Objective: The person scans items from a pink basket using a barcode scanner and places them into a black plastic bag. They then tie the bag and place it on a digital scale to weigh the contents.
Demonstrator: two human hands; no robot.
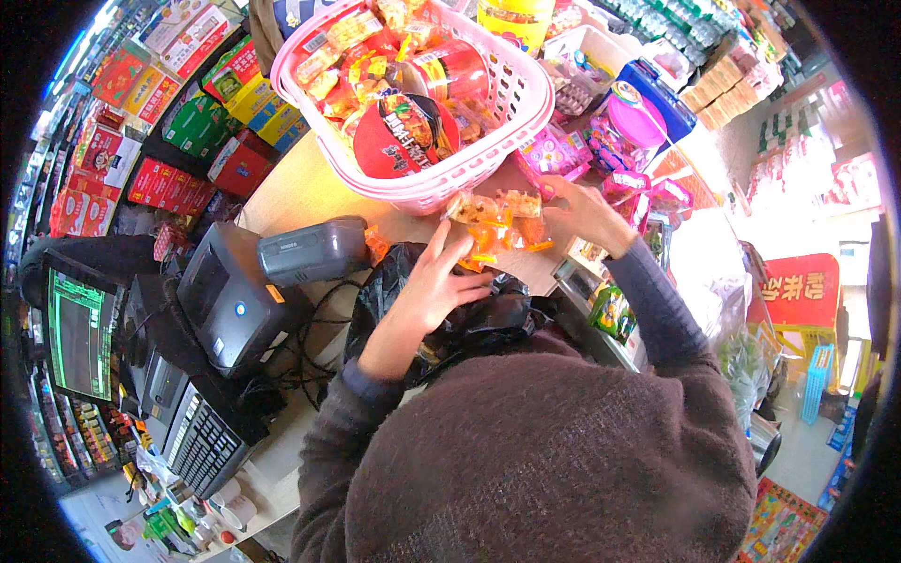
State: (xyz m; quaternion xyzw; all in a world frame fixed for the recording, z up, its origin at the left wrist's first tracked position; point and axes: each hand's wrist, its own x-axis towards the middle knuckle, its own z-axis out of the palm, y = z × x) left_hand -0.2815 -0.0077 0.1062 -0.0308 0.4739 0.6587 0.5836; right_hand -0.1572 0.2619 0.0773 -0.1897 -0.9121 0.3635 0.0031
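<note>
Several small snacks in clear and orange wrappers (501, 224) lie on the wooden counter (288, 184), between my hands. My left hand (440, 281) is spread at their near left side, its fingertips by the wrappers and its palm above a black plastic bag (486, 310). At their right is my right hand (588, 211), fingers bent, close to the wrappers; whether it touches them is unclear. Just beyond stands a pink plastic basket (422, 184), filled with packaged snacks, a red-lidded instant noodle bowl (398, 137) and a red jar (450, 70).
A grey handheld device (313, 250) and a black printer (236, 302) stand left, with a keyboard (204, 443) and a monitor (81, 334) beyond. Candy packs (556, 151), a pink-lidded tub (637, 119) and a blue box (654, 91) crowd the right. Loose cables (317, 317) run beside the bag.
</note>
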